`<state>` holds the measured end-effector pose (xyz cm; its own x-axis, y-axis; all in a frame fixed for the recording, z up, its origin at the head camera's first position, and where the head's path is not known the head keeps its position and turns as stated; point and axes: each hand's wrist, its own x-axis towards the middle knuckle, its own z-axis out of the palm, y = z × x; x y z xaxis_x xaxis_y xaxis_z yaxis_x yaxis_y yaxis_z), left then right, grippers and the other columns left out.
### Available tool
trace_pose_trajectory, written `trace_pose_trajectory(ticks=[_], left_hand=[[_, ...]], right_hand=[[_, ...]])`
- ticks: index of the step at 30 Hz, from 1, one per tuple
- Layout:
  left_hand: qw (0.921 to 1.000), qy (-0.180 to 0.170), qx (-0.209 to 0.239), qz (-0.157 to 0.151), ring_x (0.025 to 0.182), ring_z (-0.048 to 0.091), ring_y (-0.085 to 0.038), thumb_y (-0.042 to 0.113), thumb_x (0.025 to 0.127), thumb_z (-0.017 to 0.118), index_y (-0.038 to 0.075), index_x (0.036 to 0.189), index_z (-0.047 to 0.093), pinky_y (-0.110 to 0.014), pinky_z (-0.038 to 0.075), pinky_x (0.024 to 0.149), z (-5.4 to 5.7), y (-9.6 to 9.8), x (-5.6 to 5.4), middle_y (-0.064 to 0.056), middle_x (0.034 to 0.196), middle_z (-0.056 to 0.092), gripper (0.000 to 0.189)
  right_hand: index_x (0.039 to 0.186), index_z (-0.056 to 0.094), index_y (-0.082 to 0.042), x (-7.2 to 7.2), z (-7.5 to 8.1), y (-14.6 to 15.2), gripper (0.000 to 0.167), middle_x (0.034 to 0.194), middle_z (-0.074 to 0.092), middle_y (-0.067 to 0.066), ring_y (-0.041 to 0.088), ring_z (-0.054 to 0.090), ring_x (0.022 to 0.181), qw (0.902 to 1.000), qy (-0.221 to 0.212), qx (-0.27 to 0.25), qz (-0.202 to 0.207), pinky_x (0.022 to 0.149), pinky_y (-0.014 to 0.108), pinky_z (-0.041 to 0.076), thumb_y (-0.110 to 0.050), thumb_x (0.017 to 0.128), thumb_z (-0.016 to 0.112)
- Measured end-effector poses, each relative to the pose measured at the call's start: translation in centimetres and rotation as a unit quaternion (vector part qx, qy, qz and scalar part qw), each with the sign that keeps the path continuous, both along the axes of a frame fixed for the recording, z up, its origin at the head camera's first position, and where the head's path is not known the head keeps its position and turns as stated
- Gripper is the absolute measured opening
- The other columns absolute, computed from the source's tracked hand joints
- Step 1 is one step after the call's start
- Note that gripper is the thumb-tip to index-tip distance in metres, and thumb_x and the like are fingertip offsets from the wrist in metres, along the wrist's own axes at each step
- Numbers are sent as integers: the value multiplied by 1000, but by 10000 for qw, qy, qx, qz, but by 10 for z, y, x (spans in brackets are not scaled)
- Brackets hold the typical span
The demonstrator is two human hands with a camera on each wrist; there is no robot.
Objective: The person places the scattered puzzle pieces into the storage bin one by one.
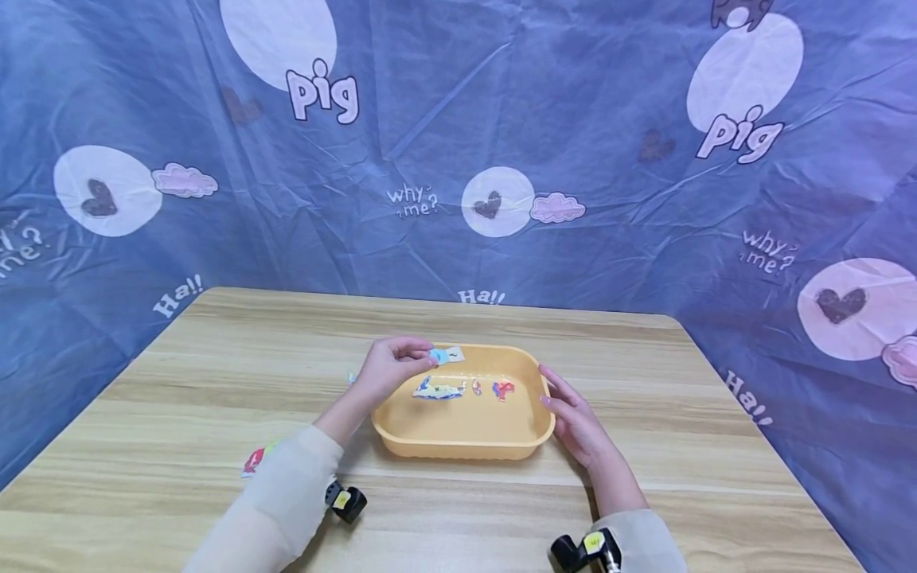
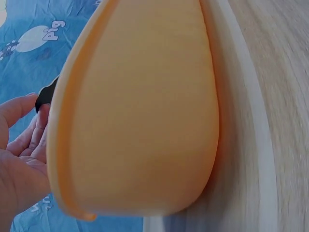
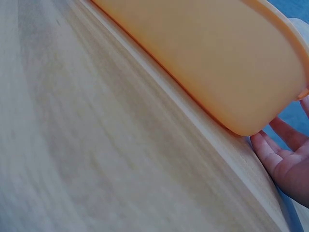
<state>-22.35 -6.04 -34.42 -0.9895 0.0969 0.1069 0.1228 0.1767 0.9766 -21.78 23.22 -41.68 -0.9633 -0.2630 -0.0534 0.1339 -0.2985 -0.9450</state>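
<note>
Between thumb and fingers, my left hand (image 1: 397, 366) pinches a small flat paper cutout (image 1: 450, 355), pale blue and white, above the far left part of a yellow plastic tray (image 1: 466, 450). The cutout shows as a dark shape (image 2: 46, 96) past the tray's rim in the left wrist view. My right hand (image 1: 579, 426) holds the tray at its right side, a fingertip over the rim; its other fingers (image 3: 264, 147) lie against the outer wall near the base. Inside the tray lie a long blue and cream cutout (image 1: 439, 389), a tiny piece (image 1: 477, 387) and a red-blue piece (image 1: 504, 390).
A red and green-yellow cutout (image 1: 254, 461) lies on the wooden table (image 1: 215, 382) by the left forearm, partly covered by the sleeve. A small light-blue bit (image 1: 351, 378) shows left of the tray. Printed blue cloth (image 1: 444, 119) hangs behind the table.
</note>
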Motion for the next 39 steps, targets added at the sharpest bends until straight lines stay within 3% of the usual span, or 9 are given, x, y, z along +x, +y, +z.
trace_pose_trajectory(ticks=[22,31,39], left_hand=[[9985,21,-50,-552,73,60,-17,1,74,65,-4,96,61,-26,48,69,-13,32,-10,-6,76,61,23],[9992,-180,-163,-305,71,59,-16,-1,72,66,-4,93,62,-25,48,67,-14,37,-10,-5,74,61,22],[9985,-232,-401,-292,73,58,-15,3,70,69,-2,93,63,-24,48,67,-15,40,-13,-5,76,61,25]], right_hand=[[136,19,-6,1,-1,1,62,136,16,22,33,27,120,9999,99,26,47,91,36,34,-2,82,49],[136,19,-6,2,2,-1,61,136,17,21,34,27,120,10000,66,20,15,90,36,35,-1,83,47],[136,19,-6,3,3,-1,61,136,17,21,33,26,120,10000,37,-2,-7,91,37,33,-1,83,48]])
